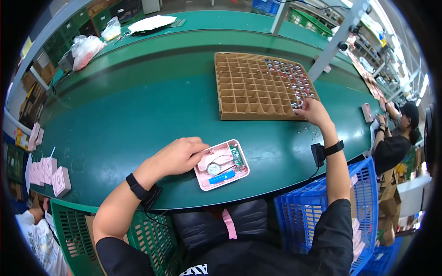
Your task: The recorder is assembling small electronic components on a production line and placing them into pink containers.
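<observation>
crates (294,200) beside green bench (152,110), grey post (332,51) beside divided tray (258,117)

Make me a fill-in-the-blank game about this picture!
1. The left hand touches an open casing coloured ____.
2. The right hand is at a divided tray made of ____.
3. The long, narrow part in the casing is coloured ____.
4. The crate by the left elbow is coloured ____.

Missing words: pink; cardboard; blue; green.

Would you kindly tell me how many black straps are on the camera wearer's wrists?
2: the left strap is behind the left hand, which is at the pink case; the right strap is behind the right hand, at the divided tray.
</observation>
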`<move>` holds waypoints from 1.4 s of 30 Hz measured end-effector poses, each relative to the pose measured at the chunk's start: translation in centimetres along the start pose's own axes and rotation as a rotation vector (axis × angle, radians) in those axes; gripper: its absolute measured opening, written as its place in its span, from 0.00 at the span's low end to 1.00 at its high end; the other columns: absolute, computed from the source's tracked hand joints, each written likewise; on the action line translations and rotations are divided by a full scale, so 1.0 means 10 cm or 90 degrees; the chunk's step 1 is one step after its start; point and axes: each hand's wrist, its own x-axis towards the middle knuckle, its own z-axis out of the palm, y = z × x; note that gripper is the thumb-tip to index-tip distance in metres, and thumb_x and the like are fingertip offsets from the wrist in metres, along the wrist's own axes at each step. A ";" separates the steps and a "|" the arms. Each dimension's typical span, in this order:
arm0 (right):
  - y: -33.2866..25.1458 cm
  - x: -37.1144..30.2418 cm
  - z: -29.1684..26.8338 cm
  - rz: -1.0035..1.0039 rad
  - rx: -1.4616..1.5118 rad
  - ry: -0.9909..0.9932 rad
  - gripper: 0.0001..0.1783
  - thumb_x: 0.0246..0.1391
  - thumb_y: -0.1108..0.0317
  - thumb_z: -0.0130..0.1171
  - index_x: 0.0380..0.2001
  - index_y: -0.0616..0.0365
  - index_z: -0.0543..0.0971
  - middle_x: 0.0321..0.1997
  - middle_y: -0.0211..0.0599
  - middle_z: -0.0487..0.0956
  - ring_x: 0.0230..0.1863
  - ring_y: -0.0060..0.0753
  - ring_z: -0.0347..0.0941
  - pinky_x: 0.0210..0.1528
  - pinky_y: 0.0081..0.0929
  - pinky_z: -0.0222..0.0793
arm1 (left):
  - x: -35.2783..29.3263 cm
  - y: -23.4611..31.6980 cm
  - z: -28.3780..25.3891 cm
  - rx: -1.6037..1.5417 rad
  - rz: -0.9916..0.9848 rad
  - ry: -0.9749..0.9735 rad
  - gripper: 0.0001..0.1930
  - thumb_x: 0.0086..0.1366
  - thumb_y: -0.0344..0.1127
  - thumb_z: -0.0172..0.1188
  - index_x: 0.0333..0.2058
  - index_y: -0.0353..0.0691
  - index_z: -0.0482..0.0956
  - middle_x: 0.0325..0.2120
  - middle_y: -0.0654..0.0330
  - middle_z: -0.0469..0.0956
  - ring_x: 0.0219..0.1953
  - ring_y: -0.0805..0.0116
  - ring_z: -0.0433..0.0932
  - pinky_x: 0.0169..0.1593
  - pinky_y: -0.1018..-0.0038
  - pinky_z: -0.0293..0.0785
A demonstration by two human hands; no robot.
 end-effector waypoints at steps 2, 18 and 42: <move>0.08 -0.03 -0.03 -0.019 -0.026 -0.021 0.23 0.49 0.54 0.77 0.25 0.60 0.75 0.22 0.37 0.77 0.26 0.36 0.74 0.31 0.36 0.70 | 0.01 0.01 0.01 -0.002 0.011 -0.004 0.14 0.71 0.31 0.57 0.49 0.32 0.83 0.36 0.47 0.81 0.39 0.50 0.81 0.45 0.60 0.78; -0.04 -0.15 0.08 0.007 -0.198 0.038 0.10 0.48 0.64 0.68 0.27 0.60 0.80 0.35 0.48 0.83 0.37 0.52 0.81 0.41 0.44 0.77 | 0.00 0.08 -0.04 0.027 -0.041 -0.021 0.14 0.71 0.32 0.57 0.50 0.34 0.84 0.36 0.49 0.80 0.39 0.51 0.80 0.44 0.61 0.78; -1.83 -1.24 -0.06 -0.315 0.983 -0.455 0.13 0.72 0.59 0.53 0.36 0.57 0.68 0.49 0.50 0.77 0.52 0.44 0.75 0.57 0.43 0.72 | 0.10 0.47 0.11 -0.158 0.171 0.174 0.23 0.63 0.42 0.72 0.52 0.39 0.78 0.40 0.53 0.78 0.41 0.54 0.80 0.43 0.64 0.78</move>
